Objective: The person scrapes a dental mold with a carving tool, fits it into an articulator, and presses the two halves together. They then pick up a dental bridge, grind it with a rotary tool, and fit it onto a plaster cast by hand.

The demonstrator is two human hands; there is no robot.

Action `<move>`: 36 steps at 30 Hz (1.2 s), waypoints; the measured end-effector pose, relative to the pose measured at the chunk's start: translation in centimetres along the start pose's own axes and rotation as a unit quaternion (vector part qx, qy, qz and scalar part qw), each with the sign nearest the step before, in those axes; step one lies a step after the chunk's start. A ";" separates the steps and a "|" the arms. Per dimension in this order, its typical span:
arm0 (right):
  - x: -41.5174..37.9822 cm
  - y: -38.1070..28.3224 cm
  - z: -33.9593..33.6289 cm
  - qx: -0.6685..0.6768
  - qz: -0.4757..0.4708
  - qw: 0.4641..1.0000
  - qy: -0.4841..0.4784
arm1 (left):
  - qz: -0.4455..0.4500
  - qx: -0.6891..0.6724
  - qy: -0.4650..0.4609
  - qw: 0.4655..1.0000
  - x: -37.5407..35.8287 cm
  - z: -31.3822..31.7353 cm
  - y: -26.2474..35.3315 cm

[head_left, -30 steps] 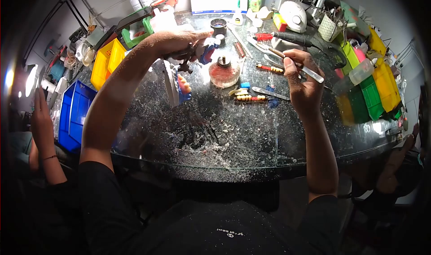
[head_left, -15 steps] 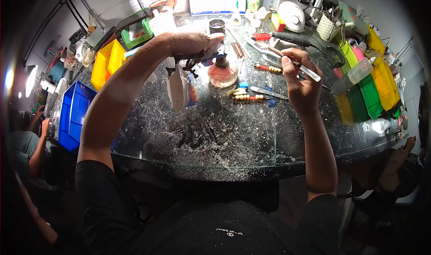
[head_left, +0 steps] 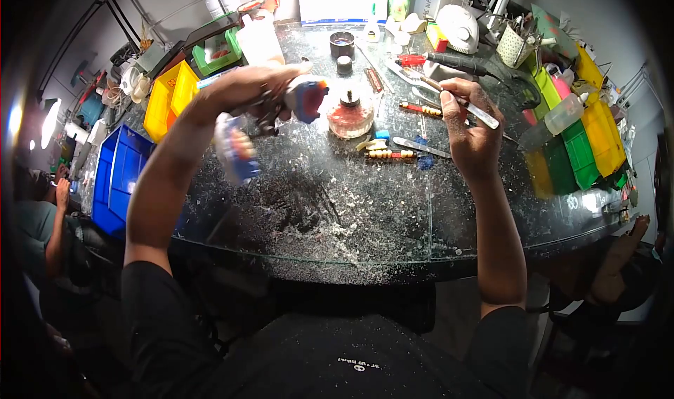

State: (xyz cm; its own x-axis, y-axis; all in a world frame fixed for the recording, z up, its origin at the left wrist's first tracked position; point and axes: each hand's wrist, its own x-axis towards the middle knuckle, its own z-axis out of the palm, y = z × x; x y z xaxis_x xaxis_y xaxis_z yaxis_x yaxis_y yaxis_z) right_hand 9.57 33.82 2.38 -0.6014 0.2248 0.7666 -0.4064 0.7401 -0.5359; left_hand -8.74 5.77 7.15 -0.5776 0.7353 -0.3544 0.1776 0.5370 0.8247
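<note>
My left hand (head_left: 272, 83) grips a dental articulator (head_left: 263, 114), opened wide and blurred by motion. One half carries a blue-and-red wax model (head_left: 307, 98); the other has a row of teeth set in pink and blue (head_left: 239, 149). To its right stands a glass spirit lamp (head_left: 350, 120) with reddish liquid, uncapped; no flame can be made out. My right hand (head_left: 474, 114) pinches a slim wax carving tool (head_left: 482, 114) like a pen, one end toward the lamp side. Strips of false teeth (head_left: 390, 154) and a metal spatula (head_left: 421, 147) lie between my hands.
Blue (head_left: 121, 178) and yellow bins (head_left: 170, 100) stand at left; green (head_left: 580, 153) and yellow trays stand at right with a squeeze bottle (head_left: 564, 114). A handpiece (head_left: 456, 63) lies at back right. White shavings cover the black table (head_left: 379, 216). Other people sit at both sides.
My left hand has drawn back leftward from over the lamp, and the articulator has swung wide apart, showing its models. The lamp's top is uncovered. My right hand has barely moved.
</note>
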 end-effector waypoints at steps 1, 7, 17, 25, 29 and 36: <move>-0.1 0.0 0.1 0.011 0.008 1.000 -0.001 | 0.057 -0.114 -0.012 0.992 -1.8 0.5 -1.4; -0.7 0.2 1.5 0.038 0.039 0.998 -0.034 | 0.172 -0.549 -0.094 0.813 -4.3 5.3 -8.3; -1.2 0.8 3.0 -0.051 0.050 0.994 -0.081 | 0.214 -0.580 -0.066 0.783 -4.0 10.0 -9.6; -1.6 0.3 3.0 0.100 0.132 0.985 -0.044 | 0.201 -0.686 -0.050 0.698 -4.6 9.8 -8.3; -1.9 -0.2 3.0 0.172 0.132 0.975 -0.055 | 0.177 -0.681 -0.090 0.705 -4.5 9.6 -9.1; -2.1 -0.9 3.4 0.197 0.112 0.972 -0.065 | 0.102 -0.664 -0.058 0.738 -4.9 10.4 -8.4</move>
State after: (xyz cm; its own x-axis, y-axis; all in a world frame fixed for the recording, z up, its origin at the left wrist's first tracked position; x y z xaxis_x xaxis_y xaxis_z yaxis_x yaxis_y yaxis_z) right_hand 8.87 30.56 0.07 -0.7762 0.2523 0.5778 -0.4719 0.3753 -0.7978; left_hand 0.84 1.97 -2.62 -0.5608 0.8169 -0.1350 -0.7314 -0.4124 0.5431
